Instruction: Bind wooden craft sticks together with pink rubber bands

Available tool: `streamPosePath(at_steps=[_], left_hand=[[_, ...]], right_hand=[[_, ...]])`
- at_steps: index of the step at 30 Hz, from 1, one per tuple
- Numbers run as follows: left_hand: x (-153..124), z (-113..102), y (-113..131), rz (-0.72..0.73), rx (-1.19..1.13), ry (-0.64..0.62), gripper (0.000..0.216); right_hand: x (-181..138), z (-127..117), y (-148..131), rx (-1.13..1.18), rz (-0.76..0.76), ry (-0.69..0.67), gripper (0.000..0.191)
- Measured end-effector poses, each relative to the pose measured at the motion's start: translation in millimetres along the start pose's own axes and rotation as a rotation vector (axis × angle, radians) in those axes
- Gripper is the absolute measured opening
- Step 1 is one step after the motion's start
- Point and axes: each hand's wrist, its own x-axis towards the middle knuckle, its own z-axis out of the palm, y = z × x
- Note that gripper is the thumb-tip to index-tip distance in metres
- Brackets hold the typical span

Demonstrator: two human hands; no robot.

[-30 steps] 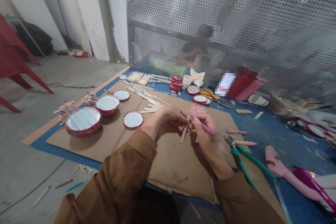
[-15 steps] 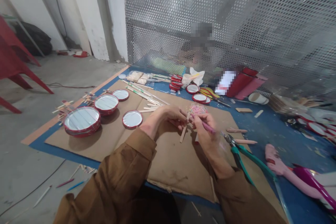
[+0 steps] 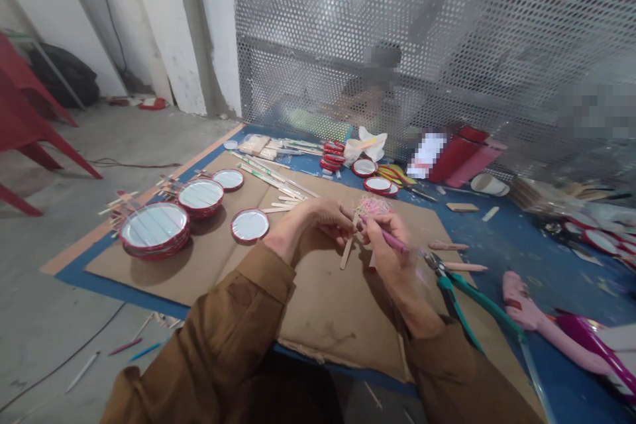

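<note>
My left hand is closed around a flat wooden stick, which hangs down over the brown cardboard sheet. My right hand grips a pink pen with its tip against the top of the stick. A small pile of pink rubber bands lies just behind both hands. Brown sleeves cover both my forearms.
Red-rimmed round mirrors sit in stacks at the left, more at the back. Loose wooden sticks lie at the back left. Green-handled pliers and pink tools lie at the right. A perforated metal screen stands behind, with a person behind it.
Both hands have stayed at the same spot with only slight shifts; the pen and the stick remain held.
</note>
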Motion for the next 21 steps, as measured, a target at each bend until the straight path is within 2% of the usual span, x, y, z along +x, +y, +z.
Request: streamPosePath(at_steps=[7, 15, 21], left_hand=[[-4, 3, 4, -0.021, 0.028, 0.052, 0.007], [-7, 4, 6, -0.014, 0.02, 0.039, 0.01], [-8, 4, 6, -0.007, 0.0, 0.034, 0.009]], right_hand=[[-1, 0, -8, -0.006, -0.015, -0.016, 0.026], [-1, -1, 5, 0.019, 0.034, -0.031, 0.024], [-1, 0, 1, 0.011, 0.04, -0.043, 0.026]])
